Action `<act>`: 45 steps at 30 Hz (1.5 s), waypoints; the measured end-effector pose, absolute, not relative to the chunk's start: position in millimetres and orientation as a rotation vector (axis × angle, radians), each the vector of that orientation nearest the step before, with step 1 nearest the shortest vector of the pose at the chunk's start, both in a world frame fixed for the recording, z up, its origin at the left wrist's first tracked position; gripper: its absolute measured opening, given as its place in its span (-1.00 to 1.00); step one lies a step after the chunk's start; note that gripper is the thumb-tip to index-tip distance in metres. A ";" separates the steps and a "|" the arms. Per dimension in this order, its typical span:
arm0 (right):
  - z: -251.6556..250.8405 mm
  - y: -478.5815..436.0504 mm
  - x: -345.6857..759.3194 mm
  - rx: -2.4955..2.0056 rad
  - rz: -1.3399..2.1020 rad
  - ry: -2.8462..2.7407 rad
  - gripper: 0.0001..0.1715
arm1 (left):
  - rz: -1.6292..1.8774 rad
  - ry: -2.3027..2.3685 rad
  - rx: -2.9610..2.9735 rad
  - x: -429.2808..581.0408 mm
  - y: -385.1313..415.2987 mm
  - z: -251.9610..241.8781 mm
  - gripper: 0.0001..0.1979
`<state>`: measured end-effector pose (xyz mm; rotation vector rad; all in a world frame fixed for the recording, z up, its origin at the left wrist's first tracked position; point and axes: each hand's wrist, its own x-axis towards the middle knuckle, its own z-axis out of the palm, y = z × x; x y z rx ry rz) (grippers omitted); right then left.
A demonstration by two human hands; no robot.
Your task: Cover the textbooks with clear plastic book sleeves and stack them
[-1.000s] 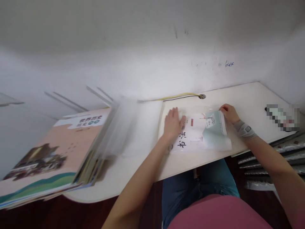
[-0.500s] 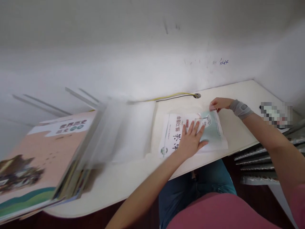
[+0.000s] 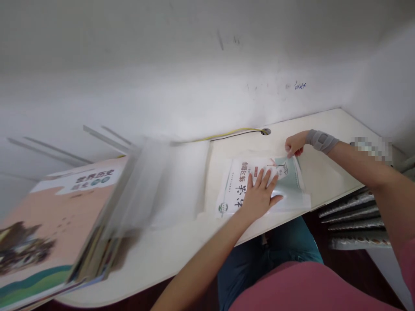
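Note:
A thin workbook (image 3: pixel 238 179) with a white and pale green cover lies on the white table, its title in dark Chinese characters. Clear plastic film (image 3: pixel 304 201), apparently a book cover, lies over it and reaches past its right and near edges. My left hand (image 3: pixel 261 194) rests flat on the workbook with fingers spread. At the far right corner my right hand (image 3: pixel 295 144), with a grey wrist band, is closed in a pinch on the plastic's edge. The exact spot under its fingertips is hidden.
On the left stands a stack of books (image 3: pixel 74 203), a pink cover on top. Translucent plastic sheets (image 3: pixel 181 181) lie between it and the workbook. Cables (image 3: pixel 233 132) run along the wall into a table hole (image 3: pixel 266 131). Several plastic-wrapped items (image 3: pixel 356 226) sit below the right edge.
My right hand has shifted slightly nearer along the workbook's far right corner, its fingers turned more downward. My left hand stays on the cover. The view has moved a little.

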<state>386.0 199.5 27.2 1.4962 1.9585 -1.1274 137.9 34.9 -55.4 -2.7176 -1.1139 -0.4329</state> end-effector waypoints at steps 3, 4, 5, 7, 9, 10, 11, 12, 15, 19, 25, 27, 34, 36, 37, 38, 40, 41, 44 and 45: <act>22.4 206.9 381.3 1.446 -1.120 1.910 -0.51 | -0.446 -1.117 -2.711 137.8 34.9 -56.4 -0.33; 20.6 208.9 379.9 1.436 -1.116 1.896 -0.51 | -0.451 -1.116 -2.710 137.8 34.9 -56.9 -0.33; 18.7 210.6 378.9 1.429 -1.111 1.882 -0.52 | -0.456 -1.116 -2.711 137.8 35.0 -57.6 -0.33; 14.9 212.9 377.6 1.417 -1.108 1.857 -0.54 | -0.465 -1.115 -2.714 137.8 35.0 -58.8 -0.33; 11.1 213.6 377.2 1.404 -1.117 1.834 -0.55 | -0.469 -1.114 -2.717 137.7 35.0 -59.8 -0.33; 9.3 213.5 377.2 1.398 -1.125 1.826 -0.55 | -0.470 -1.113 -2.719 137.6 34.9 -60.2 -0.33; 7.7 213.2 377.2 1.392 -1.135 1.822 -0.55 | -0.470 -1.112 -2.719 137.5 34.8 -60.5 -0.33; 6.5 212.6 377.5 1.385 -1.147 1.823 -0.54 | -0.470 -1.111 -2.720 137.4 34.7 -60.8 -0.33; 6.8 209.7 380.5 1.361 -1.211 1.854 -0.53 | -0.469 -1.107 -2.716 137.1 34.2 -61.5 -0.32; 16.8 206.1 390.5 1.329 -1.338 1.932 -0.50 | -0.451 -1.110 -2.713 136.3 33.6 -61.8 -0.29; 31.1 209.5 394.9 1.310 -1.376 2.095 -0.54 | -0.399 -1.123 -2.728 135.8 33.5 -60.6 -0.26; 34.5 211.3 393.0 1.308 -1.341 2.123 -0.57 | -0.377 -1.138 -2.738 135.7 33.6 -61.2 -0.27; 35.7 197.7 404.9 1.482 -1.610 2.333 -0.59 | -0.296 -1.221 -2.818 138.4 34.1 -58.2 -0.28; 30.4 183.2 411.4 1.807 -1.818 2.333 -0.58 | -0.315 -1.267 -2.818 137.7 35.7 -50.8 -0.27; 27.2 173.6 414.0 1.980 -1.901 2.293 -0.57 | -0.335 -1.303 -2.805 135.1 37.8 -46.2 -0.28; 23.6 162.4 415.9 2.113 -1.961 2.234 -0.54 | -0.359 -1.351 -2.786 130.5 41.4 -41.3 -0.30; 15.3 136.9 416.8 2.192 -1.983 2.155 -0.49 | -0.422 -1.482 -2.741 114.2 54.4 -32.0 -0.32; 10.5 123.9 415.7 2.167 -1.975 2.138 -0.49 | -0.464 -1.570 -2.716 102.8 64.4 -28.0 -0.33; -4.9 91.5 408.3 2.207 -1.763 2.271 -0.53 | -0.655 -1.921 -2.622 63.6 105.2 -18.9 -0.33; -9.5 84.4 405.5 2.224 -1.686 2.346 -0.54 | -0.735 -2.023 -2.616 52.1 120.3 -16.6 -0.34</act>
